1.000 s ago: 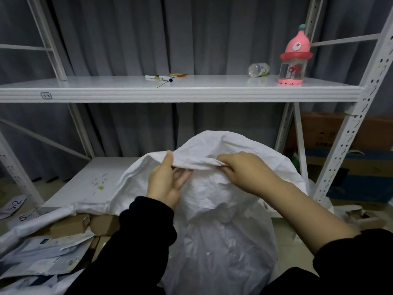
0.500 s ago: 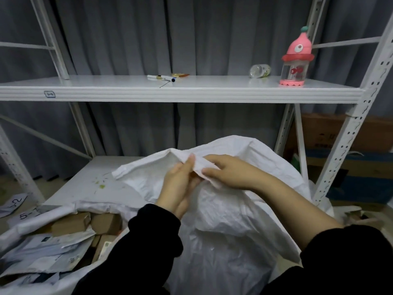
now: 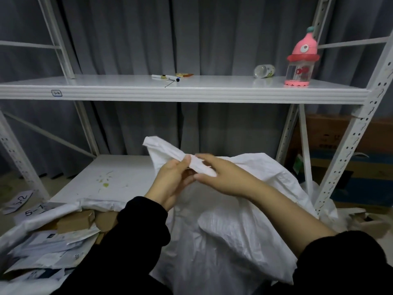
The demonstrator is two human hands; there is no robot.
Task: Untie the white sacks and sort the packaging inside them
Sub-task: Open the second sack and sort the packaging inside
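1. The white sack (image 3: 234,235) is standing right in front of the person, just before the lower shelf (image 3: 119,173); its bunched neck (image 3: 168,153) is sticking up at the two hands.
2. The left hand (image 3: 173,182) is gripping the neck from below, fingers curling round the gathered cloth and thumb pressing on top; the right hand (image 3: 225,177) is pinching the same fold just beside it, fingers lying over the cloth and thumb underneath; its fingertips are blurring, so the exact pinch is hard to read.
3. No cord or knot is showing, since the hands are hiding that spot; I am judging the untying as under way, not finished.
4. Doing it well is probably coming down to this: the left hand anchoring the neck below the tie while the right is working one loop loose at a time; tugging the whole bunch is likely tightening it; the woven cloth is looking crinkly and slippery, so a firm pinch close in is serving better than a wide grab.
5. An opened sack (image 3: 34,222) is lying at the left, holding cardboard boxes (image 3: 76,219) and paper mailers (image 3: 46,248); sorting this sack's contents is waiting on its mouth coming open.
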